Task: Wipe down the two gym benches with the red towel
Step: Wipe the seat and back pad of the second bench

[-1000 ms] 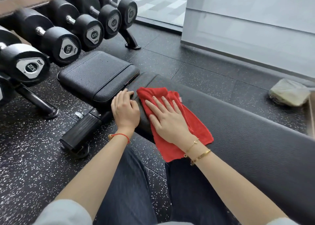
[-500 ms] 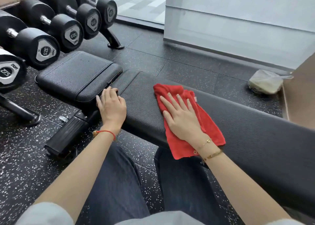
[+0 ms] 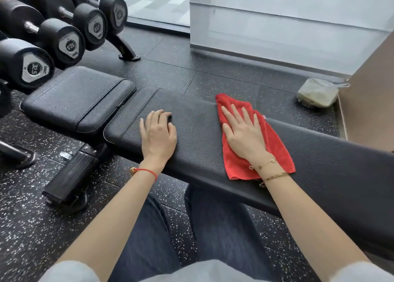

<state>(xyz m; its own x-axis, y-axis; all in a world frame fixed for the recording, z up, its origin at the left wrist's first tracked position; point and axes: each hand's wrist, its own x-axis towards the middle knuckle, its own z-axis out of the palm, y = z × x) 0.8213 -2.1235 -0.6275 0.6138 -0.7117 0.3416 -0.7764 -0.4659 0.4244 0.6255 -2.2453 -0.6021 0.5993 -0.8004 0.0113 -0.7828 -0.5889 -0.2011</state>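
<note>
The right hand (image 3: 243, 132) lies flat, fingers straight and spread, pressing the red terry-cloth towel (image 3: 275, 149) onto the long black leather-grain back pad of the gym bench (image 3: 198, 149), the tabletop here. The towel sits at about 3 o'clock from the centre of view, rumpled at its far end, which reaches the pad's far edge; its near end comes close to the pad's near edge under the wrist. Two thin gold bracelets (image 3: 270, 170) circle that wrist.

The left hand (image 3: 158, 132) rests on the bare pad at about 9 o'clock from the towel, well apart from it, palm down, holding nothing, fingertips loosely curled against the leather. A red string bracelet (image 3: 147, 171) is on its wrist.

At 10 o'clock the shorter black seat pad (image 3: 72, 98) adjoins the long pad across a narrow gap. Beyond it, at 10 to 11 o'clock, black round-headed dumbbells (image 3: 61, 42) sit on a rack. A clear plastic bag with pale contents (image 3: 317, 92) lies on the speckled black rubber floor (image 3: 32, 228) at 2 o'clock, beside a brown panel (image 3: 371, 102). The person's dark jeans (image 3: 215, 228) show below the bench.
</note>
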